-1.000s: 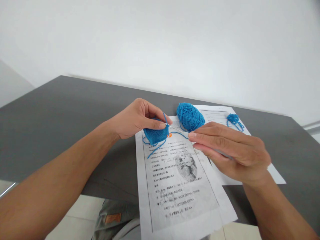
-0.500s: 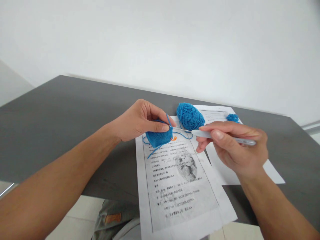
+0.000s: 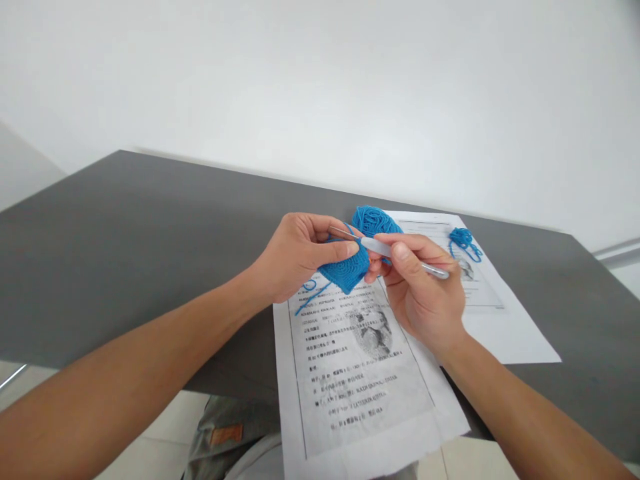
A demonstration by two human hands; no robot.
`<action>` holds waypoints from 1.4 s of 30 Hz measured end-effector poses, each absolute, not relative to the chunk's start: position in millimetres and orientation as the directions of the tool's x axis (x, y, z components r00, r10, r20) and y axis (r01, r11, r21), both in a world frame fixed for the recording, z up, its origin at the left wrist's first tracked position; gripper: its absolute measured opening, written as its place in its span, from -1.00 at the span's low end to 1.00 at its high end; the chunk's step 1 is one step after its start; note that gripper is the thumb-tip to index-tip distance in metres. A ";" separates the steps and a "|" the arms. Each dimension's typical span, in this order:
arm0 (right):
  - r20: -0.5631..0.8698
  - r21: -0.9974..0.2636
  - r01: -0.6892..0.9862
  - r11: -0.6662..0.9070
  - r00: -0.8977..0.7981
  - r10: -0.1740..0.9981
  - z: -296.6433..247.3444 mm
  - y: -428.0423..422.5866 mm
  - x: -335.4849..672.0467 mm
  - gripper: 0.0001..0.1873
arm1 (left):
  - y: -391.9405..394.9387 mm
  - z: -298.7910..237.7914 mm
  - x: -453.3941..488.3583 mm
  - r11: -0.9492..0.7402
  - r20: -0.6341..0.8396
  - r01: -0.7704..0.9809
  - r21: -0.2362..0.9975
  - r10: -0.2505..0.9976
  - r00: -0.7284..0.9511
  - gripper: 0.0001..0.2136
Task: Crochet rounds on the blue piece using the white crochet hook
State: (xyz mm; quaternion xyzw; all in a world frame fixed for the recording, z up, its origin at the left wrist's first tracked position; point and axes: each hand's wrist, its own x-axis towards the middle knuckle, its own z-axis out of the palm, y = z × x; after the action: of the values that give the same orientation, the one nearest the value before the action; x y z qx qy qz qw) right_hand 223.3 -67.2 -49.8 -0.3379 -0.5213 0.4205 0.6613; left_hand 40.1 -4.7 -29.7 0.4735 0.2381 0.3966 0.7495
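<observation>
My left hand pinches a small blue crochet piece between thumb and fingers, above a printed sheet. In my right hand is a crochet hook with a pale grey handle, held like a pen. Its thin metal shaft points left across the top edge of the piece, close to my left fingers. Blue yarn runs up by the left forefinger, and a loose tail hangs below the piece. Just behind the hands lies a ball of blue yarn, partly covered by my right fingers.
The printed sheet with text and a grey picture overhangs the front edge of the dark grey table. A second sheet lies to the right, bearing a small tangle of blue yarn. A white wall stands behind.
My right hand has moved left with the hook, bringing it up to the crochet piece. My left hand has shifted slightly right with the piece, and the orange mark beside it is now hidden.
</observation>
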 end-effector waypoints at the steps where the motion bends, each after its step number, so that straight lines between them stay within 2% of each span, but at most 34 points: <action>1: 0.416 -0.882 -0.192 0.431 0.115 0.902 -49.8 -67.2 223.0 -0.88 | -7.6 -29.3 41.9 0.268 0.003 -0.386 0.883 0.817 0.576 -0.79; 6: 0.457 -0.867 -0.140 0.479 0.164 0.874 -48.6 -67.0 223.3 -0.83 | -16.8 -26.0 45.1 0.352 -0.034 -0.379 0.856 0.771 0.636 -0.83; 10: 0.489 -0.850 -0.116 0.514 0.187 0.852 -51.4 -66.8 222.3 -0.84 | -17.2 -27.9 44.0 0.302 0.008 -0.396 0.867 0.786 0.618 -0.85; 14: 0.513 -0.843 -0.078 0.532 0.180 0.839 -54.5 -66.1 223.5 -0.87 | -16.6 -32.3 43.6 0.273 -0.009 -0.368 0.889 0.814 0.581 -0.88; 18: 0.485 -0.856 -0.118 0.504 0.158 0.860 -52.8 -66.0 225.8 -0.85 | -16.8 -33.8 44.1 0.192 0.050 -0.370 0.909 0.830 0.555 -0.89; 20: 0.471 -0.861 -0.146 0.488 0.133 0.872 -50.6 -66.4 227.2 -0.85 | -17.3 -32.8 44.1 0.160 0.060 -0.365 0.917 0.851 0.522 -0.81; 24: 0.470 -0.862 -0.157 0.482 0.109 0.876 -47.7 -67.7 229.8 -0.86 | -18.5 -28.3 42.4 0.141 0.031 -0.336 0.931 0.887 0.460 -0.45; 27: 0.479 -0.858 -0.160 0.489 0.097 0.872 -48.1 -68.3 231.1 -0.85 | -19.1 -24.2 40.4 0.091 0.058 -0.305 0.948 0.893 0.446 -0.33; 34: 0.463 -0.867 -0.159 0.472 0.090 0.882 -45.9 -70.5 233.6 -0.86 | -19.9 -21.0 38.9 -0.035 0.128 -0.217 0.976 0.891 0.435 -0.30; 42: 0.532 -0.846 0.013 0.533 0.084 0.842 -39.8 -74.0 245.3 -0.87 | -19.5 -21.0 38.3 -0.143 0.184 -0.127 0.981 0.890 0.417 -0.40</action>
State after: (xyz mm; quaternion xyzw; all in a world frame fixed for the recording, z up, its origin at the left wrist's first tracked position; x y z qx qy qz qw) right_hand 245.3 -74.0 -39.8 -0.3595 -0.5948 0.3227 0.6426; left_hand 38.3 -19.5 -21.0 0.6138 0.3107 0.4416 0.5760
